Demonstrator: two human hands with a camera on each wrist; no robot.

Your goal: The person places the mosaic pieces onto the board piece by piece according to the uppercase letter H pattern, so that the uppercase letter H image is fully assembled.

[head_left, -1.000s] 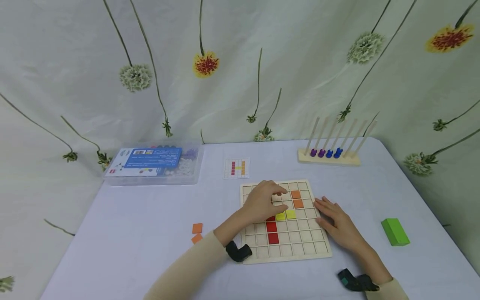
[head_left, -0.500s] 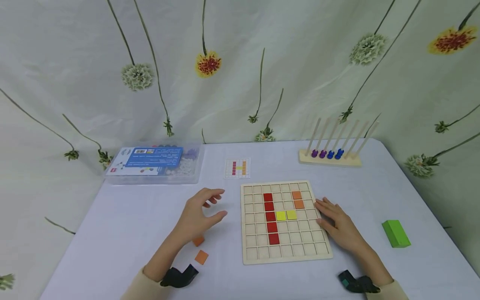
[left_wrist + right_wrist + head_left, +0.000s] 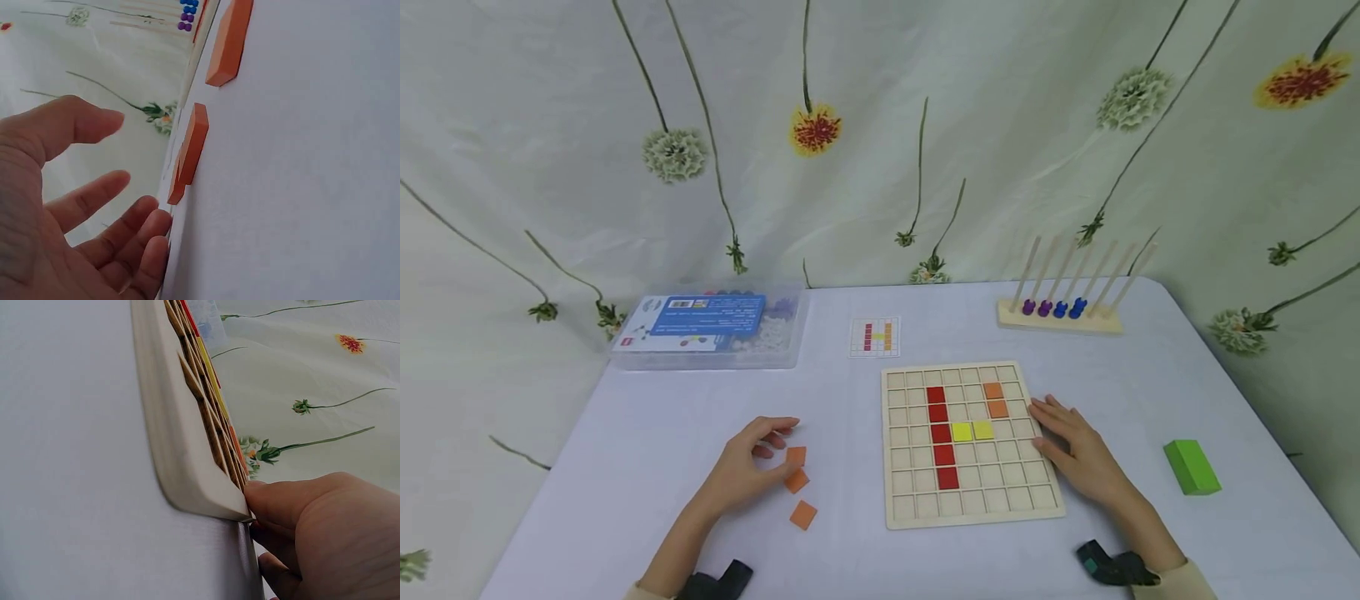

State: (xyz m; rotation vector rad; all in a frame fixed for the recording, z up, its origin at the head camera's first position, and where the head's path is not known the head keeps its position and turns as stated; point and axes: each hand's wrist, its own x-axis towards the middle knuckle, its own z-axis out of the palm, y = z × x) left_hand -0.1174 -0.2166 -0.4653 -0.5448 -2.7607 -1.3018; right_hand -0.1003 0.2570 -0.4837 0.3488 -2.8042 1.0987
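Observation:
My left hand [image 3: 747, 467] is beside three small orange square tiles, left of the grid board. Its thumb and fingers are apart, and the left wrist view shows nothing between them. In the head view the thumb overlaps the middle tile [image 3: 797, 481]; contact cannot be told. The farther tile [image 3: 797, 455] lies just behind, and the nearest tile [image 3: 803, 515] is apart, toward me. My right hand [image 3: 1078, 450] rests along the right edge of the wooden grid board [image 3: 1007, 504], thumb touching its rim. On the board lie a red column [image 3: 941, 433], two yellow tiles [image 3: 972, 431] and two orange tiles [image 3: 996, 400].
A pattern card [image 3: 875, 337] lies behind the board. At the back left is a clear plastic box [image 3: 707, 325] with a blue label. A wooden peg stand [image 3: 1060, 317] with purple and blue beads stands back right. A green block [image 3: 1192, 467] lies at right.
My left hand has moved left and toward me, from over the board to the loose orange tiles, uncovering the red column. My right hand has stayed at the board's edge.

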